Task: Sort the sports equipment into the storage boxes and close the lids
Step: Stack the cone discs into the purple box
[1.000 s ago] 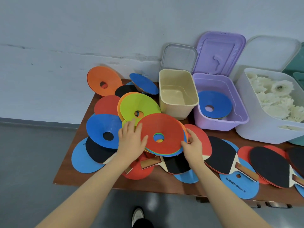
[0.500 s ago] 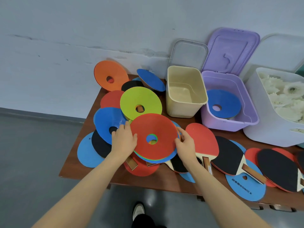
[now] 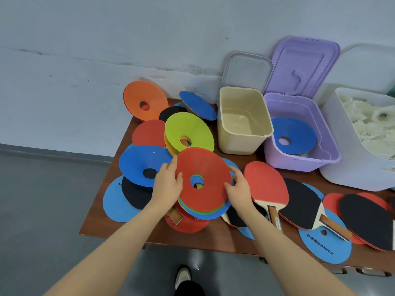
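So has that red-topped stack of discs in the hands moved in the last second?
Yes. The stack held by the left hand and right hand has lifted slightly and now overlaps the green disc less.

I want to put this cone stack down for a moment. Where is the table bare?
Bare wood shows along the front edge below the red paddles, and a small strip between the beige box and the red paddle. Everywhere else, cones and paddles overlap. The beige box is empty.
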Available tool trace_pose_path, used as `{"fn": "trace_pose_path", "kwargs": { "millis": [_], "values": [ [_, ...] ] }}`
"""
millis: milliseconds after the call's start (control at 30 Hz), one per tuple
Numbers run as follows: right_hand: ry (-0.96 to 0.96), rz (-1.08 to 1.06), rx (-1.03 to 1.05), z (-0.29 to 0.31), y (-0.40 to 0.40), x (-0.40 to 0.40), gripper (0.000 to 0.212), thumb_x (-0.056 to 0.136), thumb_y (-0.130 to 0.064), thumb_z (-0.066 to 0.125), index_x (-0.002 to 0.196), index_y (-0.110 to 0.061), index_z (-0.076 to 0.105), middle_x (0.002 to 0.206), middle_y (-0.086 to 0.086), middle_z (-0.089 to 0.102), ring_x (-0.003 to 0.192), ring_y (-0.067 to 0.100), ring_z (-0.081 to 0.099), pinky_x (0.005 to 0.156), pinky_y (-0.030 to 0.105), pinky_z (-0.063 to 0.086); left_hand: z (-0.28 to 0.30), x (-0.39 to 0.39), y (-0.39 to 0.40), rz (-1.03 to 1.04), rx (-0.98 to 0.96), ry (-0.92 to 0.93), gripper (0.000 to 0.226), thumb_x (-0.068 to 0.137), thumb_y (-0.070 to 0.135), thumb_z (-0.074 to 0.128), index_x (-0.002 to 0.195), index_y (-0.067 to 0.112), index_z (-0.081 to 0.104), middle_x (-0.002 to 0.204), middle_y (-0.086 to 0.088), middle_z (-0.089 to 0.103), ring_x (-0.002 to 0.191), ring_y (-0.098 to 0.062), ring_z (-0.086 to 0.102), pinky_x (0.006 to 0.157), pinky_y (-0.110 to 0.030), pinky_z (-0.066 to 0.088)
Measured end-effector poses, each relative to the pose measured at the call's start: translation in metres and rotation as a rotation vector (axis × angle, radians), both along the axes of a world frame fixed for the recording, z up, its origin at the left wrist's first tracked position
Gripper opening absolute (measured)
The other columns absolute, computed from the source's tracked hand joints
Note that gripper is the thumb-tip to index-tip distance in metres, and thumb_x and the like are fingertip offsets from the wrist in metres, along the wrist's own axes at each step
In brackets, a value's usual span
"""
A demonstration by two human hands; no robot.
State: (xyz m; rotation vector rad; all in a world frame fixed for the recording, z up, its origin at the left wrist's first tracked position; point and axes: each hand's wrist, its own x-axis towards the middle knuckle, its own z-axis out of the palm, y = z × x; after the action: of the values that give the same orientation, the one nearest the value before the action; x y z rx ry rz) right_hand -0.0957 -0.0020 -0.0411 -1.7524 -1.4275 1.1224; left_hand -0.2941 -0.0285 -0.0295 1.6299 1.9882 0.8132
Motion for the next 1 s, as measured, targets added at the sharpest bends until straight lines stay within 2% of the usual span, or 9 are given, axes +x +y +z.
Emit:
{"fn": "trace_pose_path", "kwargs": {
  "millis": [67,167,300,433,533,700,800,900,1000],
  "values": [
    [0.076,-0.043,-0.002,0.002,-0.006,0.005,0.046,0.086,0.002,0.047,0.128,-0.017,0.048,0.09,-0.002,0.059,0.075,0.008,0.058,0.053,0.011,0.044,0.006,0.008,-0.004,0.007,0.045,-0.068,0.053,0.097,0.019,0.045,0.146,0.022,0.025,0.099,-0.002,0.048,0.08,-0.01,0.049,0.067,-0.02,0.037],
    [0.139,-0.114,0.062,0.004,-0.014,0.02,0.047,0.084,0.002,0.05,0.127,-0.017,0.049,0.109,0.002,0.061,0.1,0.019,0.059,0.074,0.023,0.046,0.014,0.018,-0.009,0.037,0.107,-0.141,0.052,0.097,0.018,0.046,0.145,0.022,0.029,0.101,-0.002,0.052,0.086,-0.011,0.051,0.074,-0.02,0.037],
    [0.129,-0.125,0.175,0.015,-0.024,0.047,0.047,0.083,0.001,0.05,0.125,-0.02,0.052,0.116,-0.003,0.061,0.107,0.012,0.056,0.091,0.029,0.045,0.016,0.046,-0.015,0.044,0.127,-0.141,0.053,0.096,0.02,0.047,0.145,0.022,0.029,0.105,-0.005,0.056,0.091,-0.01,0.048,0.076,-0.019,0.034],
    [0.133,-0.144,0.258,0.025,-0.032,0.078,0.047,0.083,0.001,0.05,0.125,-0.023,0.054,0.115,-0.012,0.06,0.104,-0.001,0.055,0.087,0.016,0.043,0.015,0.075,-0.02,0.056,0.144,-0.198,0.053,0.096,0.02,0.049,0.145,0.024,0.028,0.108,-0.001,0.054,0.09,-0.005,0.047,0.074,-0.012,0.032],
    [0.13,-0.187,0.22,0.026,-0.04,0.1,0.048,0.085,-0.001,0.05,0.128,-0.023,0.048,0.115,-0.01,0.057,0.099,0.0,0.054,0.081,0.014,0.043,0.013,0.097,-0.024,-0.002,0.162,-0.244,0.056,0.096,0.017,0.048,0.146,0.026,0.026,0.102,0.0,0.052,0.087,-0.007,0.05,0.075,-0.018,0.036],
    [-0.071,-0.164,0.185,0.006,-0.053,0.133,0.043,0.088,-0.007,0.05,0.129,-0.02,0.047,0.122,-0.002,0.055,0.114,0.017,0.051,0.103,0.041,0.039,-0.008,0.122,-0.025,-0.075,-0.033,-0.153,0.069,0.092,0.014,0.052,0.149,0.019,0.013,0.114,-0.006,0.043,0.097,-0.013,0.049,0.083,-0.023,0.038],
    [-0.222,-0.08,0.128,-0.004,-0.055,0.137,0.044,0.094,-0.015,0.045,0.137,-0.022,0.038,0.13,0.003,0.048,0.121,0.023,0.045,0.104,0.041,0.027,-0.016,0.121,-0.029,-0.067,-0.109,-0.022,0.08,0.088,0.021,0.059,0.149,0.023,0.007,0.113,-0.003,0.039,0.101,-0.019,0.049,0.09,-0.034,0.042],
    [-0.262,0.038,0.073,-0.011,-0.054,0.126,0.052,0.098,-0.02,0.037,0.147,-0.022,0.019,0.141,0.003,0.039,0.128,0.023,0.036,0.107,0.042,0.018,-0.022,0.117,-0.034,-0.04,-0.158,0.041,0.078,0.091,0.027,0.056,0.149,0.022,0.004,0.118,-0.005,0.038,0.098,-0.018,0.049,0.092,-0.036,0.041],
    [-0.26,0.045,0.065,-0.015,-0.048,0.111,0.054,0.099,-0.018,0.036,0.148,-0.021,0.015,0.142,0.002,0.038,0.131,0.021,0.033,0.108,0.041,0.015,-0.025,0.116,-0.035,-0.042,-0.148,0.037,0.076,0.093,0.026,0.052,0.149,0.02,0.001,0.118,-0.004,0.038,0.092,-0.014,0.048,0.088,-0.034,0.044]
  ]
}}
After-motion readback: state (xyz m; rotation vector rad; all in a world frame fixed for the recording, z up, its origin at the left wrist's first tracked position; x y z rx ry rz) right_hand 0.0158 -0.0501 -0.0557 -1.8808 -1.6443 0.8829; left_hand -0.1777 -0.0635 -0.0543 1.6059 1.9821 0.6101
